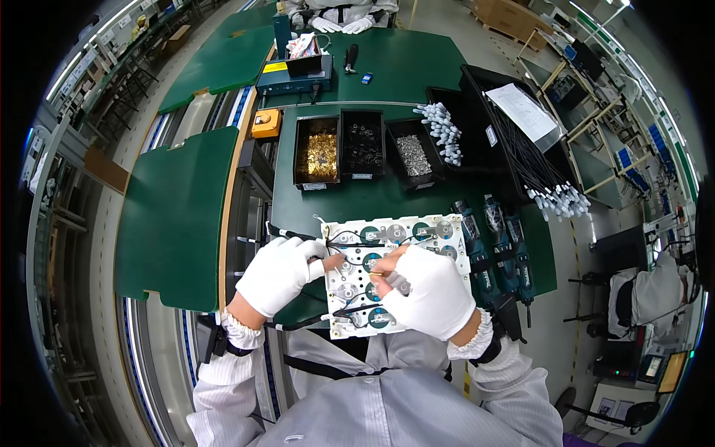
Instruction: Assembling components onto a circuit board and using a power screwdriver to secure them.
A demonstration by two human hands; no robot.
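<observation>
Both gloved hands, left hand [279, 272] and right hand [424, 287], pinch small parts over white plate [447, 257] near table edge.

I see white knit gloves on my left hand [279, 272] and right hand [428, 287], fingertips cut off. My pale grey smock sleeves end in gathered elastic cuffs, with dark wrist straps.

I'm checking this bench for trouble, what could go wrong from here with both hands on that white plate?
1. Black wires cross the white plate beside the left hand; a finger could snag one.
2. The right hand pinches a small brass part; gloves may let it slip.
3. The plate overhangs the table's near edge and might tip.
</observation>
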